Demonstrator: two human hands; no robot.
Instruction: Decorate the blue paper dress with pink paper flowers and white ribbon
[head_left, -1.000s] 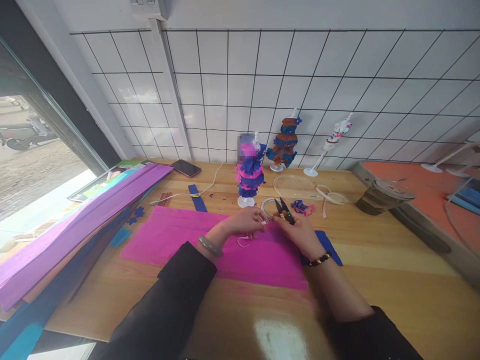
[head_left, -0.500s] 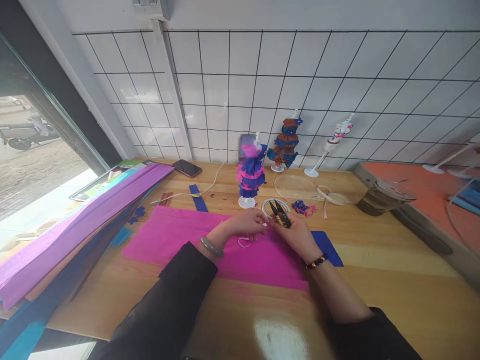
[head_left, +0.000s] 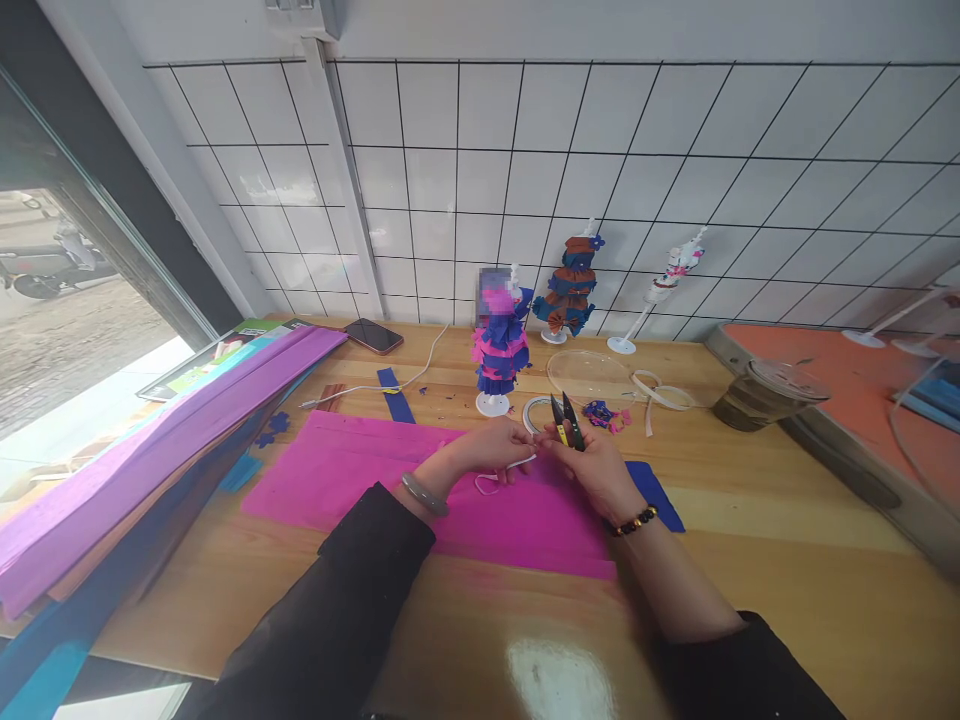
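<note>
My left hand (head_left: 491, 447) pinches a thin white strip (head_left: 501, 472) that loops down onto the pink crepe sheet (head_left: 360, 470). My right hand (head_left: 596, 462) grips small black thread snips (head_left: 566, 421), blades pointing up and away, close to the left fingertips. Both hands hover over the far right part of the pink sheet. Just beyond them stands a pink and blue paper-dressed figure (head_left: 498, 352) on a white base, with a white tape roll (head_left: 538, 413) beside it.
Purple and blue crepe rolls (head_left: 150, 450) lie along the left. A phone (head_left: 373, 336) and cable sit at the back. Two more figures (head_left: 570, 285) stand by the tiled wall. A clear lid (head_left: 589, 375), a cup (head_left: 769, 393) and an orange tray (head_left: 847, 390) are on the right.
My right hand has shifted slightly, turning the snips more upright. The white strip now stretches between my two hands. My left hand stays almost still.
</note>
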